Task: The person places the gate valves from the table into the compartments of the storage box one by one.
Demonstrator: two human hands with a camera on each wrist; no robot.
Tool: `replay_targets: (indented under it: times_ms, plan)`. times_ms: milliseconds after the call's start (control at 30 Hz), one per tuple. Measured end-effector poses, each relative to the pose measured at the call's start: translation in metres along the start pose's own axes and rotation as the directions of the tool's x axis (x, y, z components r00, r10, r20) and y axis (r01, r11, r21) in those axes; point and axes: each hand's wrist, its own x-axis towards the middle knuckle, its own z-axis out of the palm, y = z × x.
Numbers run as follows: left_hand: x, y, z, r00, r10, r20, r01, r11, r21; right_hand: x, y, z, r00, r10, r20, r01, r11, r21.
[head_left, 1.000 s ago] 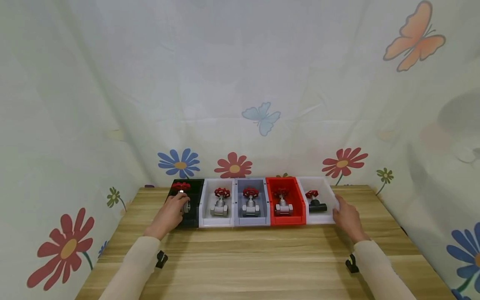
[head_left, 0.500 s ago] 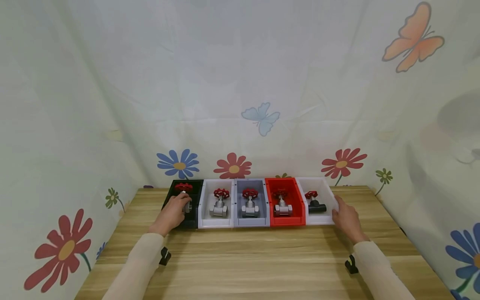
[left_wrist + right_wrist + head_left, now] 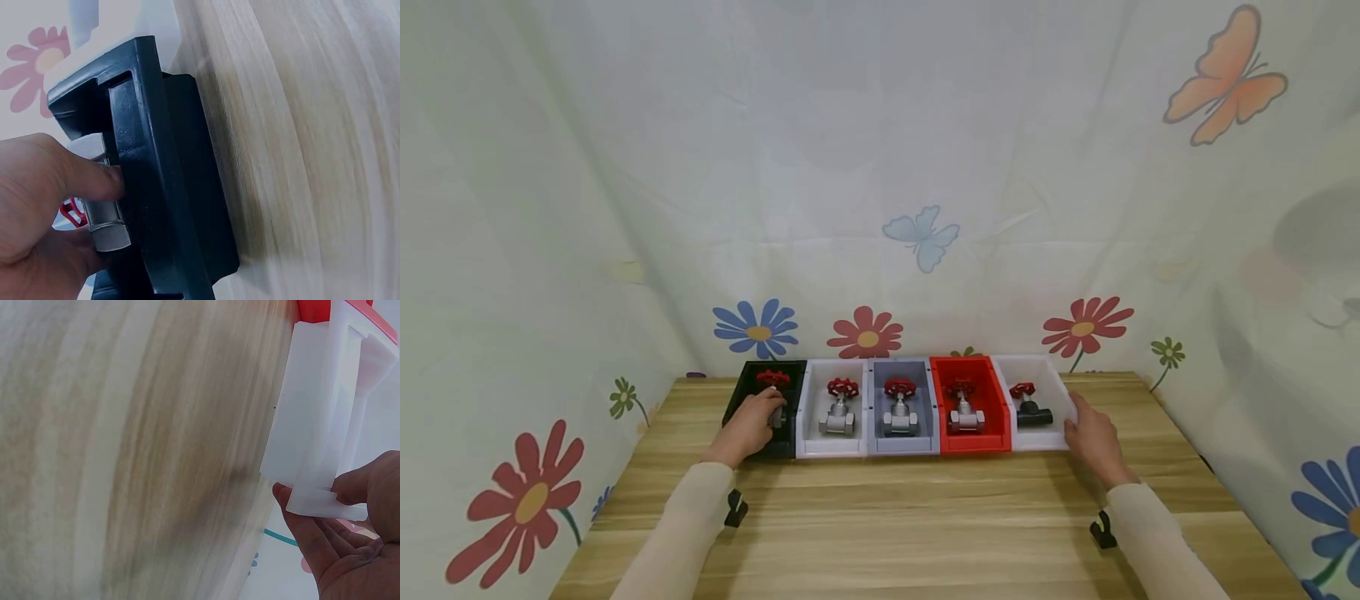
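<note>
My left hand (image 3: 747,427) pinches a silver gate valve (image 3: 103,215) with a red handwheel (image 3: 772,379), inside or just over the black bin (image 3: 156,169) at the row's left end. In the left wrist view the thumb lies across the valve's metal body, and the fingers are partly hidden behind it. At the other end, my right hand (image 3: 1095,439) grips the side wall of a white bin (image 3: 312,425), thumb inside and fingers outside. That bin holds a black valve (image 3: 1034,414) with a red handwheel.
Between the end bins stand a white bin (image 3: 835,444), a grey bin (image 3: 904,443) and a red bin (image 3: 976,440). Each contains a silver valve with a red handwheel. The wooden table (image 3: 910,525) extends in front. A flower-printed curtain (image 3: 820,167) hangs behind.
My left hand has shifted slightly right and toward me with the silver gate valve, whose handwheel sits a little lower in view. The right hand stays at the white bin's wall.
</note>
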Motion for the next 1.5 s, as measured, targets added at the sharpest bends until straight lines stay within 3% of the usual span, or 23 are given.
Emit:
replay_targets:
  times_ms: [167,467,833,1167,1500]
  plan:
    - [0.003,0.0,0.005,1.0,-0.009,0.015,0.009,1.0,-0.018,0.0,0.001,0.001,1.0,0.011,0.003,-0.011,1.0,0.0]
    - [0.007,-0.005,0.013,1.0,0.025,-0.016,-0.026,0.999,-0.033,0.0,0.001,0.002,1.0,0.015,-0.006,-0.015,1.0,-0.001]
    - [0.005,-0.007,0.016,0.999,0.04,0.012,-0.04,0.999,-0.025,0.0,0.0,0.002,0.999,0.037,0.014,-0.037,0.999,-0.006]
    - [0.004,-0.017,0.019,0.998,-0.011,0.055,0.014,0.999,-0.049,0.004,-0.004,0.005,0.999,0.036,0.02,-0.036,0.999,-0.003]
    - [0.008,-0.013,0.016,0.996,-0.001,0.091,0.006,0.998,-0.064,0.002,-0.002,0.002,0.999,0.039,0.011,-0.039,0.999,-0.007]
